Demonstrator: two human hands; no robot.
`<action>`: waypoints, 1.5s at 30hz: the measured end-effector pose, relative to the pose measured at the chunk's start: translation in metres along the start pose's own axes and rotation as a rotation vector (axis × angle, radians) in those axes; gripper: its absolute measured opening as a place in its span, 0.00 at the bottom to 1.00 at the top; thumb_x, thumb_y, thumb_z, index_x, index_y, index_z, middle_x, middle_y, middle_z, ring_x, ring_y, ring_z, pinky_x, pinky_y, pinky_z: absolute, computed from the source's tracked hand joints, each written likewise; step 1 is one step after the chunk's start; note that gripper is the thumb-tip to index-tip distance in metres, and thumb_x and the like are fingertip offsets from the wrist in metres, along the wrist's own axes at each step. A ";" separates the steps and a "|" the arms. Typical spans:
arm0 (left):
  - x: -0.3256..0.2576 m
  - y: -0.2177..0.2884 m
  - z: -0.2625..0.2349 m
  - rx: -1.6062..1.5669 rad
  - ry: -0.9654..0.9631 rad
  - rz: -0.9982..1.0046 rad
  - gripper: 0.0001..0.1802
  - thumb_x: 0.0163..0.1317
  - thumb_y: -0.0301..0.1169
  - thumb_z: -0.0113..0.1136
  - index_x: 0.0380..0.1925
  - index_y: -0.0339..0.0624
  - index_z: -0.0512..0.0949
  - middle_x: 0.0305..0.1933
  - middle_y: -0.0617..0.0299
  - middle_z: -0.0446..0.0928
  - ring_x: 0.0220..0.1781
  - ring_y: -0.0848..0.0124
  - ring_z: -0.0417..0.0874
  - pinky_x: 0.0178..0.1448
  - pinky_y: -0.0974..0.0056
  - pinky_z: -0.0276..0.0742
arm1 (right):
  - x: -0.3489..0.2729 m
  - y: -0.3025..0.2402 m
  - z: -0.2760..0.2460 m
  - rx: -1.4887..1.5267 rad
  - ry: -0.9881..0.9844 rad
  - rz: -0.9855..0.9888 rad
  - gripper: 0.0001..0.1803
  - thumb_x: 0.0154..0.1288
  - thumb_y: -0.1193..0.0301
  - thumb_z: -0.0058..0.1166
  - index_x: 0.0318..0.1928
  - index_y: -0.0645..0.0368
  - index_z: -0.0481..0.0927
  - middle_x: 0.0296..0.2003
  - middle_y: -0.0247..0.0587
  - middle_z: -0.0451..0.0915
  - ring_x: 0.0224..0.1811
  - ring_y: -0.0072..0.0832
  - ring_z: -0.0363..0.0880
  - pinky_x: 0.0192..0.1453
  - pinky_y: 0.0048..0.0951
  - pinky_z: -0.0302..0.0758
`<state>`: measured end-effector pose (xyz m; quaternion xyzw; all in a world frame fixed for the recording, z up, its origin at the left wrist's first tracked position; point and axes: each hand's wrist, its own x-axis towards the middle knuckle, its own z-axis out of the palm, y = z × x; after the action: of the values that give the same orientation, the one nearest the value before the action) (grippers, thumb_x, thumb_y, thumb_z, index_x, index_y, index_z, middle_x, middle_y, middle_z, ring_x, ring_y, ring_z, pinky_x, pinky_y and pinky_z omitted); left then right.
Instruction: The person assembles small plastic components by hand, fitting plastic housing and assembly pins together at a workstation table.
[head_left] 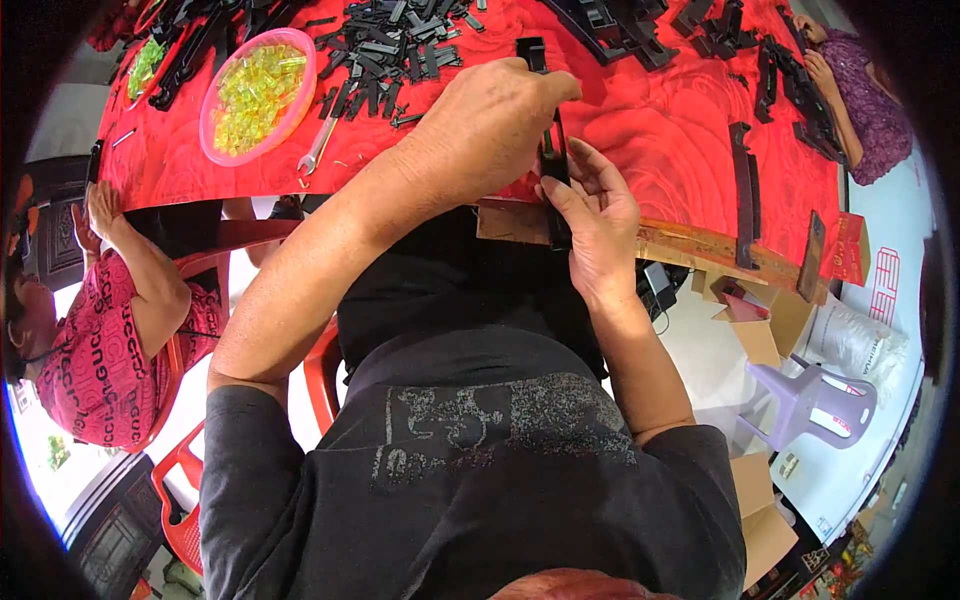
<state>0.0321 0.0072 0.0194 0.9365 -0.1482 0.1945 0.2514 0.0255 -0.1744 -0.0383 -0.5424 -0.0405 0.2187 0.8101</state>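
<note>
A long narrow black plastic strip (553, 163) stands out over the near edge of the red-covered table, its far end resting toward the tabletop. My right hand (600, 215) is closed on its near part, with the thumb lying along the strip and the fingers curled behind it. Across the strip's upper part lies my left hand (485, 125), bent at the wrist with its fingers closed round it. The back of that hand hides most of its fingertips, and I cannot make out whether a small part is between them too.
On the red cloth (680, 140) are a pink bowl of yellow-green clear pieces (255, 95), a wrench (318, 147), many small black parts (395, 50) and longer black strips (745, 195). People sit at left and far right. A purple stool (805, 400) and cardboard boxes stand at right.
</note>
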 end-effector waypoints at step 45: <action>-0.015 0.024 0.033 -0.157 0.281 -0.277 0.20 0.58 0.25 0.63 0.52 0.36 0.76 0.60 0.41 0.70 0.59 0.42 0.75 0.61 0.49 0.74 | 0.001 -0.001 0.002 0.144 0.096 -0.061 0.29 0.63 0.86 0.61 0.64 0.70 0.68 0.56 0.44 0.75 0.57 0.27 0.78 0.62 0.26 0.76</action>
<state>0.0196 -0.0274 -0.0040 0.8890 0.0037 0.2748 0.3663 0.0260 -0.1724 -0.0361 -0.4910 -0.0022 0.1702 0.8544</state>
